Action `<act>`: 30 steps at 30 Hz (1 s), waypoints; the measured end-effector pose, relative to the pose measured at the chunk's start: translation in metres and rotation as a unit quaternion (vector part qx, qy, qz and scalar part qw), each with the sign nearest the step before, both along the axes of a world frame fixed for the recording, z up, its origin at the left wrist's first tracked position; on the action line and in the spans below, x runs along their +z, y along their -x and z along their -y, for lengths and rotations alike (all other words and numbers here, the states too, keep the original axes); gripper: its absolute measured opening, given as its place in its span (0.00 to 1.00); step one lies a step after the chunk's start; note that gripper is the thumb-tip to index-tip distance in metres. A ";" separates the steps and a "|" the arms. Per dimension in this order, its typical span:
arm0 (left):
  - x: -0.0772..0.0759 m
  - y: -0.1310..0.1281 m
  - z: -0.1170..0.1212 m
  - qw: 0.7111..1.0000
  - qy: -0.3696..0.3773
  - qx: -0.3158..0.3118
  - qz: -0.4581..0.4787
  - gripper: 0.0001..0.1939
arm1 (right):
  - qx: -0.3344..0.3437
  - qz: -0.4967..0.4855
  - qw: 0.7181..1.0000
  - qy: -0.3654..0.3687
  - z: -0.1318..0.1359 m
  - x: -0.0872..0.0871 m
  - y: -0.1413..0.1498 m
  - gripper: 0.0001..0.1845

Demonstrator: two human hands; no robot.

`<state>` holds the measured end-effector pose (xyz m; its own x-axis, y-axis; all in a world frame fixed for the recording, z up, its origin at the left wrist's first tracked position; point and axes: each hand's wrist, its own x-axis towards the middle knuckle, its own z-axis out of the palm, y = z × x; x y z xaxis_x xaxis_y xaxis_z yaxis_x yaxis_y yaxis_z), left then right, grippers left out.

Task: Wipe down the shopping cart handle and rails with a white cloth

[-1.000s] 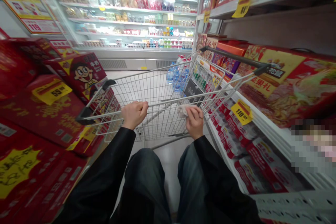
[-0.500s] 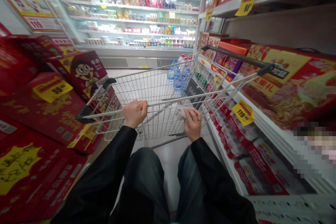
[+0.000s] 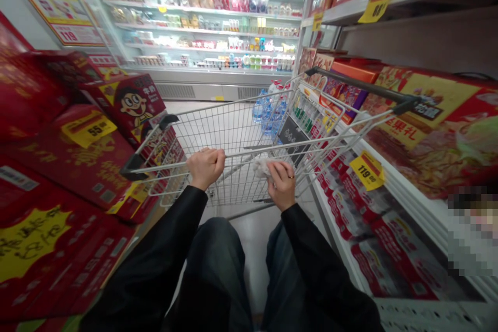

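A wire shopping cart stands crosswise in front of me, and I see no goods in its basket. My left hand is closed around the cart's near top rail, left of the middle. To the right, my right hand has its fingers bent over a crumpled whitish cloth or tissue, pressing it near the same side of the cart. A ring shows on one finger. The cart's dark handle bar lies at the right, and dark corner pieces are at the left end.
Stacked red gift boxes border the left side. On the right, a shelf holds boxed and packed goods with yellow price tags. Water bottles stand on the floor beyond the cart, before a lit refrigerated display.
My right hand has slid a little to the left with the cloth along the cart's near side. My left hand keeps its hold on the rail. The whole view has shifted slightly.
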<state>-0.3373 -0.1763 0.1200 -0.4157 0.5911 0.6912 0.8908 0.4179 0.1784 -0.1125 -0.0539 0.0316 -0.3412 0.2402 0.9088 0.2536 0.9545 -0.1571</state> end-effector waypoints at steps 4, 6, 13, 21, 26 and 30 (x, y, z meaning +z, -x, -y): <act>0.000 -0.001 0.000 1.000 0.000 0.000 0.006 0.27 | -0.001 -0.009 1.000 0.007 0.000 0.005 0.005 0.34; 0.001 -0.002 0.001 1.000 0.002 -0.002 0.009 0.27 | 0.016 0.026 0.999 0.017 0.008 -0.017 0.007 0.34; 0.001 -0.004 0.002 1.000 0.013 -0.005 0.012 0.27 | -0.004 0.008 1.000 0.018 0.009 -0.013 0.006 0.32; 0.002 -0.005 0.001 1.000 0.015 -0.011 0.016 0.28 | 0.001 0.038 0.999 0.018 0.014 -0.025 0.013 0.32; 0.002 -0.007 0.001 1.000 0.008 -0.009 0.020 0.28 | 0.009 0.057 0.998 0.005 0.016 -0.034 0.014 0.32; 0.000 -0.007 0.000 1.000 0.008 -0.008 0.019 0.28 | -0.001 -0.015 1.000 -0.003 0.007 0.010 0.017 0.33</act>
